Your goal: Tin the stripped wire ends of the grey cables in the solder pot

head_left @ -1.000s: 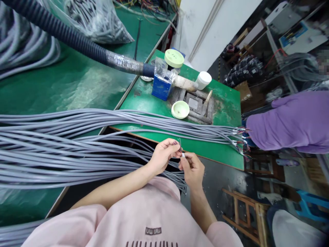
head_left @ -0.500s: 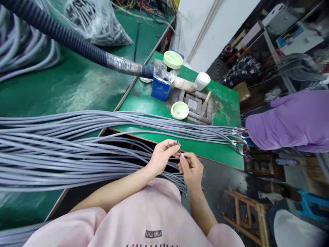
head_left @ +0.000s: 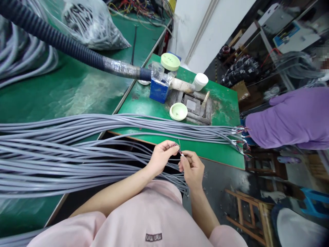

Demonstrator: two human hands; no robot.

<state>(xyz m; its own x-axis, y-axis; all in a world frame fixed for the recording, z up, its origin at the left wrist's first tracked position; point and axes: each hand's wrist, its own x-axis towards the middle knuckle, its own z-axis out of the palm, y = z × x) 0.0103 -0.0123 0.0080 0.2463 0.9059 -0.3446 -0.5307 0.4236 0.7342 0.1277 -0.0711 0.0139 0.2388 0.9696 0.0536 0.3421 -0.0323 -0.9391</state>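
Note:
My left hand [head_left: 163, 155] pinches the thin coloured wires [head_left: 180, 150] that fan out of one cable end. Close on its right, my right hand [head_left: 191, 168] grips the same cable end at its white part [head_left: 182, 155]. One thin wire stands up above the fingertips. Just beyond my hands a bundle of grey cables [head_left: 154, 124] crosses the green table, with stripped coloured ends [head_left: 240, 142] at the table's right side. More grey cables [head_left: 77, 164] lie at the left and run below my hands, their far ends partly hidden.
Behind the cables are a pale green dish [head_left: 178, 111], a square metal pot [head_left: 192, 104], a blue box [head_left: 158, 90] and a white cup [head_left: 200, 81]. A black hose [head_left: 77, 49] crosses above the table [head_left: 223, 103]. A person in purple [head_left: 295, 118] is at the right.
The wires between my fingers have spread, and one thin wire now sticks up apart from the others. My hands have barely moved. The view has shifted slightly.

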